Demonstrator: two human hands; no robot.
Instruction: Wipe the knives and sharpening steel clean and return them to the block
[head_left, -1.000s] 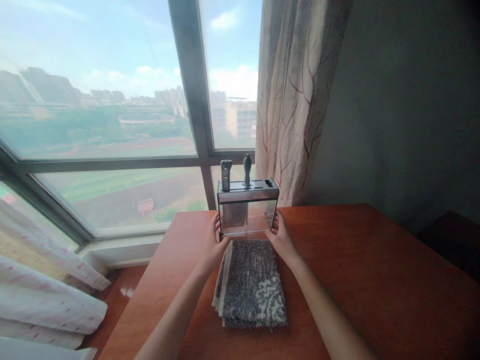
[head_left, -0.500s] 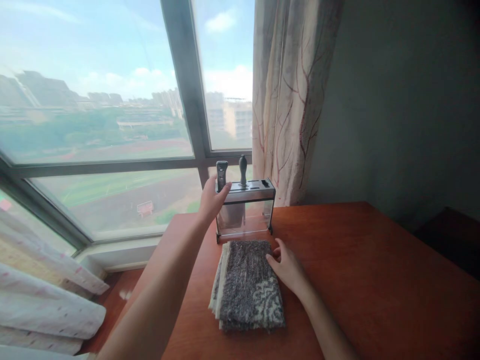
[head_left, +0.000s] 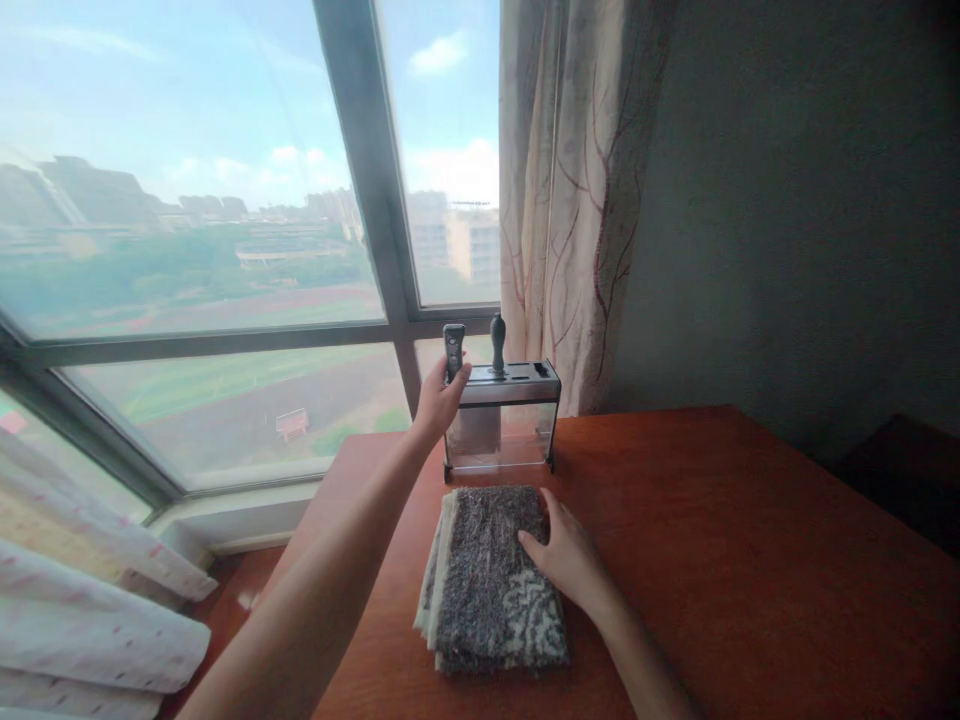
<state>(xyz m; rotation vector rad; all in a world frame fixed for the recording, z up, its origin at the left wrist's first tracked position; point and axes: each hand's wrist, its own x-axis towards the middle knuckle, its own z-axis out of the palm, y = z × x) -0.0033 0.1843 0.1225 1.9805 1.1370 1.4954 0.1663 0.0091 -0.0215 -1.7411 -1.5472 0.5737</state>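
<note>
A clear knife block (head_left: 501, 440) with a metal top stands at the far edge of the wooden table (head_left: 712, 540), by the window. Two handles stick up from it: a flat grey knife handle (head_left: 453, 345) on the left and a dark rounded handle (head_left: 497, 342) beside it. My left hand (head_left: 441, 398) reaches up to the grey handle, thumb and fingers closed around its base. My right hand (head_left: 566, 555) lies flat, fingers apart, on the right side of a folded grey patterned cloth (head_left: 487, 580) in front of the block.
A large window (head_left: 225, 250) with a dark frame fills the left. A patterned curtain (head_left: 577, 200) hangs behind the block. A grey wall is on the right. White bedding (head_left: 90, 620) lies at the lower left, below the table.
Both hands let go of the block's sides. My left hand rose to the grey knife handle and closed on it. My right hand dropped back onto the folded cloth.
</note>
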